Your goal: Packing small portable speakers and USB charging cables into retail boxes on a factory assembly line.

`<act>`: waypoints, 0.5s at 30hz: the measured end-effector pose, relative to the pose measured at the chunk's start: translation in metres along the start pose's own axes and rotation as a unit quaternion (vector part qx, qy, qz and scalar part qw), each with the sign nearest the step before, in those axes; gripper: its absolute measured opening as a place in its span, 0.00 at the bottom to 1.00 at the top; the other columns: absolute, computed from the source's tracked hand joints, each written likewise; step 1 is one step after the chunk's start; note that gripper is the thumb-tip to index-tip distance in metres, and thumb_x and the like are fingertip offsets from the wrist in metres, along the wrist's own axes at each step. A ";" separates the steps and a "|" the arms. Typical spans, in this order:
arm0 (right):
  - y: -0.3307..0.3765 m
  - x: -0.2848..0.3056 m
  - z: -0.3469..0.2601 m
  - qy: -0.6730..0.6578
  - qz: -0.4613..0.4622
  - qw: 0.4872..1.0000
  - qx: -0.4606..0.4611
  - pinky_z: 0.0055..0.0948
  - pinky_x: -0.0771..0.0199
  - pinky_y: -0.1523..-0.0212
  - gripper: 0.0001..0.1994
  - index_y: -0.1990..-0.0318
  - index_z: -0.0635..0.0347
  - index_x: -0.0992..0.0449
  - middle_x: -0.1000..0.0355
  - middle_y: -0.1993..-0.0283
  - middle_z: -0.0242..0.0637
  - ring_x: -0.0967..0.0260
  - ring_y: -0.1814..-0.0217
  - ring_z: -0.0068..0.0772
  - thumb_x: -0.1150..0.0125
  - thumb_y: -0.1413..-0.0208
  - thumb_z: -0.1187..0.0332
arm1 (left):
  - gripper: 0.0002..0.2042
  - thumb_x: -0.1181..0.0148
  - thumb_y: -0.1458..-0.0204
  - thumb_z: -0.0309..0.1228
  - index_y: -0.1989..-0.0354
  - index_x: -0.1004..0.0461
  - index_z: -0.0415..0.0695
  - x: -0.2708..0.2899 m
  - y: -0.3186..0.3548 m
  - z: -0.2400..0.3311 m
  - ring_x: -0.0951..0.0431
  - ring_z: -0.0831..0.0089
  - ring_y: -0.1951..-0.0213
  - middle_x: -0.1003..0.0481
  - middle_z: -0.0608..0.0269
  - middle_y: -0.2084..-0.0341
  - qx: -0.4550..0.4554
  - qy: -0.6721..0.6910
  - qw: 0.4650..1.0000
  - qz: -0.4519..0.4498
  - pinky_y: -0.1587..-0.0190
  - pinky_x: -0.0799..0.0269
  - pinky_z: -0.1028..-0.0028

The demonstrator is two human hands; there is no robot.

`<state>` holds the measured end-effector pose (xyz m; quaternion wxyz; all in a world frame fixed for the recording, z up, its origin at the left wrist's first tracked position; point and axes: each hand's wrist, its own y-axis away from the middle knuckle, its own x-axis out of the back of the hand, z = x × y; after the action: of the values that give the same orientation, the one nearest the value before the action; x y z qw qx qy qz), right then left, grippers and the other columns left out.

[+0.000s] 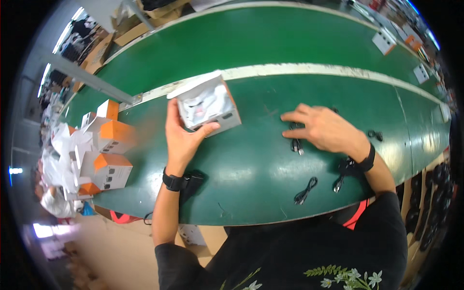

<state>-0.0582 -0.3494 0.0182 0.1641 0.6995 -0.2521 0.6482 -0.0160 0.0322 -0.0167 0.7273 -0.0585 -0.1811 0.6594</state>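
My left hand point(182, 141) grips a white box point(226, 116) with an orange side, thumb on the near face and fingers round its left side. The box is tilted, its lid flap raised, and white wrapping with something dark shows inside. Over the green table, my right hand point(326, 129) has its fingers stretched apart above a coiled black cable point(297, 146). That cable is partly hidden beneath the fingers, and I see no grip on it. Other coiled black cables lie nearby: one bundle point(306, 191) toward the table's front edge, another point(375, 135) right of the wrist.
Several white and orange boxes point(115, 171) stand at the left edge beside white wrapping point(63, 154). A black object point(193, 182) lies by my left wrist. Beyond a pale rail point(295, 70) runs another green surface point(251, 38), with white boxes point(384, 41) at far right. A metal post point(92, 79) rises at left.
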 end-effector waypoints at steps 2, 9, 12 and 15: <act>0.000 0.000 -0.006 0.007 0.012 1.000 -0.011 0.38 0.17 0.49 0.20 0.45 0.51 0.11 0.26 0.36 0.42 0.28 0.36 0.43 0.35 0.44 0.72 | 0.45 0.09 0.58 0.32 0.33 0.34 0.39 -0.002 0.000 -0.002 0.19 0.66 0.40 0.22 0.57 0.41 -0.005 -0.011 1.000 -0.003 0.35 0.23 0.66; 0.001 -0.029 -0.055 0.063 0.043 0.975 -0.210 0.44 0.22 0.69 0.18 0.65 0.64 0.19 0.25 0.66 0.43 0.21 0.66 0.49 0.26 0.38 0.55 | 0.45 0.09 0.58 0.40 0.35 0.31 0.37 0.000 0.003 -0.001 0.18 0.62 0.40 0.21 0.53 0.42 -0.035 -0.034 0.999 0.012 0.32 0.24 0.58; -0.009 -0.029 -0.059 0.013 0.078 0.981 -0.179 0.45 0.23 0.69 0.14 0.65 0.62 0.19 0.25 0.65 0.41 0.21 0.62 0.47 0.24 0.41 0.61 | 0.45 0.09 0.59 0.40 0.35 0.30 0.37 0.002 0.003 -0.003 0.18 0.62 0.40 0.21 0.54 0.42 -0.027 -0.031 0.999 0.015 0.32 0.24 0.58; -0.030 -0.002 -0.067 -0.021 0.117 0.984 -0.130 0.42 0.22 0.68 0.09 0.64 0.60 0.17 0.26 0.65 0.37 0.22 0.58 0.44 0.23 0.43 0.65 | 0.45 0.09 0.59 0.40 0.35 0.31 0.37 0.004 0.001 -0.005 0.18 0.63 0.40 0.21 0.55 0.42 -0.024 -0.035 0.999 0.015 0.32 0.24 0.58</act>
<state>-0.0966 -0.2872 0.0259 0.1712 0.6509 -0.4181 0.6101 -0.0146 0.0366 -0.0212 0.7088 -0.0555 -0.2209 0.6677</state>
